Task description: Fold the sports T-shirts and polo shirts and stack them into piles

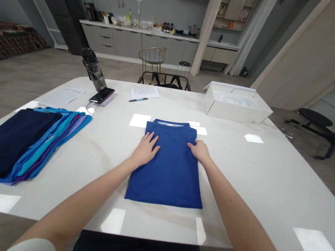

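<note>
A blue T-shirt [168, 169], folded into a near rectangle with its collar at the far end, lies flat on the white table in front of me. My left hand [145, 149] rests on its upper left part, fingers spread and palm down. At the shirt's upper right edge, my right hand [200, 150] has its thumb and curled fingers closed on the fabric. Off to the left is a pile of clothes [5, 142], dark navy on top, with blue, turquoise and purple layers showing along its right side.
An open white box [237, 107] stands at the table's back right. Toward the back lie a printed sheet [150, 92] and a pen [138, 100]. A phone [102, 95] and a transparent bottle [94, 71] are at the back left, near more paper [62, 97]. Chairs stand beyond the table.
</note>
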Demonstrator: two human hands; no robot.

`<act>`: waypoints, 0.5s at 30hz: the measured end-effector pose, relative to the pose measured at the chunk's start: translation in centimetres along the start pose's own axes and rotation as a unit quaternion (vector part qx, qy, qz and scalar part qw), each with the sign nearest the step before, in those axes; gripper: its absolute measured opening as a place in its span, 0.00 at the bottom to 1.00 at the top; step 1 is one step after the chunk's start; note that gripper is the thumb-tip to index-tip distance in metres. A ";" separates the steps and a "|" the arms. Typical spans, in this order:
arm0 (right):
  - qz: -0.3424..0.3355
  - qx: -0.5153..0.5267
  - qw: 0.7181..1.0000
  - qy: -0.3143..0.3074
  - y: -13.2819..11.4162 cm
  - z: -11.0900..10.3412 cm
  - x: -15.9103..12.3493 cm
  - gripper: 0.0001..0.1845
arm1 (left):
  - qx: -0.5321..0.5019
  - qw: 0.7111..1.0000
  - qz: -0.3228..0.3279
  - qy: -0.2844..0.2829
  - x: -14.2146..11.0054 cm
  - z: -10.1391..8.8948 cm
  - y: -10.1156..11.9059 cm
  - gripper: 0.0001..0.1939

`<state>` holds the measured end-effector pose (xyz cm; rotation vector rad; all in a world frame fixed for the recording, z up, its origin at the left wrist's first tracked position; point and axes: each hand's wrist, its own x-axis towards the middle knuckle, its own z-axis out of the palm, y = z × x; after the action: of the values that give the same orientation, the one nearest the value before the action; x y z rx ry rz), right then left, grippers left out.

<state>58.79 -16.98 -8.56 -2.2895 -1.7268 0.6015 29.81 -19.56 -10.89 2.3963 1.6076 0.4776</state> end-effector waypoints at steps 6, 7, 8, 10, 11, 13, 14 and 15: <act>0.032 -0.018 0.998 0.042 7.0 -2.9 0.3 0.20 | -0.022 0.999 0.025 0.017 2.0 2.9 7.2 0.30; 0.035 -0.024 0.998 0.051 8.6 -3.7 0.5 0.20 | -0.024 0.999 0.032 0.017 2.5 3.5 9.1 0.29; 0.036 -0.030 0.997 0.056 10.2 -4.7 0.8 0.20 | -0.023 0.999 0.042 0.015 3.0 4.2 11.1 0.28; 0.036 -0.043 0.997 0.061 13.7 -6.7 1.4 0.19 | -0.021 0.997 0.067 0.008 4.1 5.7 15.3 0.26; 0.040 -0.049 0.996 0.062 15.4 -7.8 1.8 0.18 | -0.022 0.997 0.080 0.004 4.6 6.5 17.4 0.26; 0.059 -0.067 0.994 0.067 18.8 -9.9 2.6 0.18 | -0.029 0.994 0.104 -0.007 6.0 8.1 21.3 0.26; 0.071 -0.077 0.992 0.070 20.4 -10.8 3.0 0.19 | -0.036 0.993 0.112 -0.013 6.7 8.8 23.2 0.26; 0.082 -0.090 0.990 0.075 22.0 -11.7 3.3 0.19 | -0.044 0.992 0.118 -0.018 7.6 9.6 24.9 0.26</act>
<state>83.80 -19.32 -7.64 -2.5453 -1.5934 0.3027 57.43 -22.00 -9.85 2.5237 1.2670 0.5314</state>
